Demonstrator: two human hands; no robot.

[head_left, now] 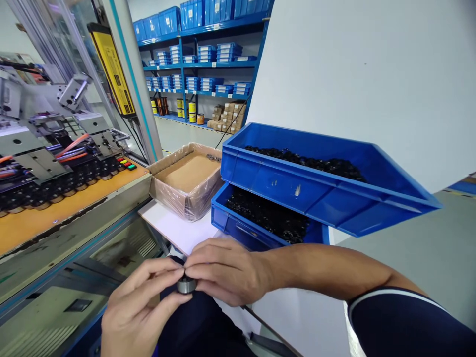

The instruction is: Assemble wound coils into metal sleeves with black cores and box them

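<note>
Low in the centre of the head view, a small round part with a metallic rim and dark top is held between both hands. My left hand pinches it from the left, thumb beneath and fingers above. From the right, my right hand closes its fingertips on the same part, covering some of its top. Dark trousers lie below the hands. Beyond my right hand, a lower blue bin and an upper blue bin hold many small black pieces.
A plastic-lined cardboard box stands on the white table ahead. At the left, a machine bench carries rows of black parts. Blue shelves with bins stand behind. A white panel rises at the right.
</note>
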